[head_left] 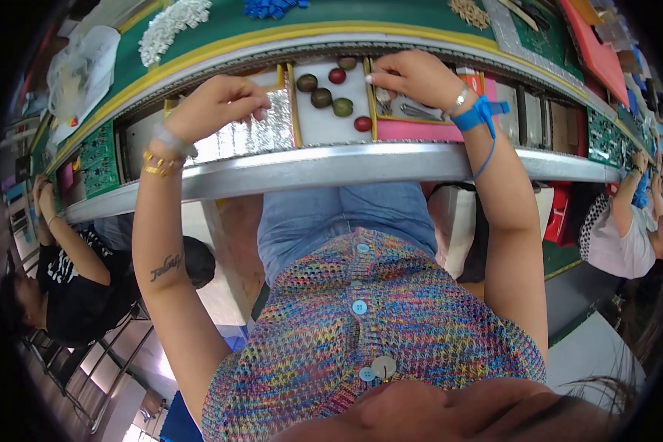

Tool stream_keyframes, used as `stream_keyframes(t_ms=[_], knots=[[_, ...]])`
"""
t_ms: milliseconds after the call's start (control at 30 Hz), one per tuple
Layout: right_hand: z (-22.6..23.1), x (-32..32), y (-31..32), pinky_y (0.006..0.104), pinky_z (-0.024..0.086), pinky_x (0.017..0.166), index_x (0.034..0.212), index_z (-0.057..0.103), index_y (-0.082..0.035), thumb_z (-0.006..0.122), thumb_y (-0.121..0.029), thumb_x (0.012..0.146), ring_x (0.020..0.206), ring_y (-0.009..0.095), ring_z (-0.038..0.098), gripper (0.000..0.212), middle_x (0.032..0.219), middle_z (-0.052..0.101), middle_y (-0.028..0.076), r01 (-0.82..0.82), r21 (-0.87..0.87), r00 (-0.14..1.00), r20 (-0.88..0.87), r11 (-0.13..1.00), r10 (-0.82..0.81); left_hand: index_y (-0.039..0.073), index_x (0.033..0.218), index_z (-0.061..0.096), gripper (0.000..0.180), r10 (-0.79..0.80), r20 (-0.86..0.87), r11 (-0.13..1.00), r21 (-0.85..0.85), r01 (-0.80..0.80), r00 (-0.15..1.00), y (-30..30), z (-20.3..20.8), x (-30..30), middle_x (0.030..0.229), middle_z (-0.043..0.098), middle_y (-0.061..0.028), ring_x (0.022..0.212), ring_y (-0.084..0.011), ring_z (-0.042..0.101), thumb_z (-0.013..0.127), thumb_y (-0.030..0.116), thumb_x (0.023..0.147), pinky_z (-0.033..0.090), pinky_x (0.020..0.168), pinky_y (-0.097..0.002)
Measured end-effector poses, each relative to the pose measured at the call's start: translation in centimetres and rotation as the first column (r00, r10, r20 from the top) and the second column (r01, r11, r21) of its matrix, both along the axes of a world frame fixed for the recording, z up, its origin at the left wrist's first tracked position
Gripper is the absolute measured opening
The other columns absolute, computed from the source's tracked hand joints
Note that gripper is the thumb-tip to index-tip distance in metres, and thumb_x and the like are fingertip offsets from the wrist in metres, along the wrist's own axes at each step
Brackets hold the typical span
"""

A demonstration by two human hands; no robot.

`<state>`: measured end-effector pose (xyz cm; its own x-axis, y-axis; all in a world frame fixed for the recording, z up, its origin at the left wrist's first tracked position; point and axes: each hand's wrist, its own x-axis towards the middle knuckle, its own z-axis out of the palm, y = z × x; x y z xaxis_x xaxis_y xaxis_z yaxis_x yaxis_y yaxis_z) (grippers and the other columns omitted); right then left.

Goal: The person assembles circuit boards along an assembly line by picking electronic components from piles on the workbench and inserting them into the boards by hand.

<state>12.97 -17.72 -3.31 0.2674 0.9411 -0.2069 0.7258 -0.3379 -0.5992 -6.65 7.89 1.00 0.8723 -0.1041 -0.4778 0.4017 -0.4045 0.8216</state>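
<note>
My left hand (225,109) hangs over a tray of shiny silver pieces (237,134), palm down, its fingers curled together; whatever lies between the fingertips is hidden. To the right, my right hand (418,76) bends over a yellow-edged compartment, with thumb and fingers drawn together at its left edge. I cannot make out anything in that grip. Small metal parts (384,102) and tweezers-like metal tools (420,111) lie under this hand. Between the hands is a white tray (320,132) holding several dark green and red fruits (342,107). A blue strap (473,116) with a cord circles my right wrist.
A silver rail (324,171) runs along the near edge. Beyond the trays, the green line surface bears piles of white parts (171,29), blue parts (272,7) and tan parts (469,12). Green circuit boards (99,160) lie at both sides. Other people work at far left and right.
</note>
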Motion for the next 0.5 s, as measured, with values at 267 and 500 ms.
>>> stream_keyframes(t_ms=[267,500], knots=[[0.5,-0.6,-1.0,0.0348,0.046,0.058,0.09,0.063,-0.01,0.061,-0.025,0.083,0.064,0.024,0.061,0.016,0.069,0.062,0.006,0.081,0.127,0.992,0.087,0.989,-0.093,-0.001,0.132,0.044,0.049,0.512,0.654,0.445,0.352,-0.823,0.557,21.1,-0.9,-19.2,0.125,0.053,-0.0136,0.115,-0.0209,0.051,0.054,0.026,0.092,0.039,0.096,-0.0306],[1.0,-0.7,-0.9,0.0295,0.047,0.057,0.093,0.063,-0.008,0.063,-0.017,0.083,0.062,0.02,0.061,0.014,0.071,0.063,0.007,0.126,0.179,0.992,-0.028,0.976,-0.123,-0.004,0.13,0.043,0.06,0.581,0.423,0.181,0.765,-0.618,0.695,27.8,-5.6,-25.2,0.126,0.05,-0.0258,0.118,-0.0376,0.047,0.042,0.044,0.094,0.037,0.096,-0.0394]])
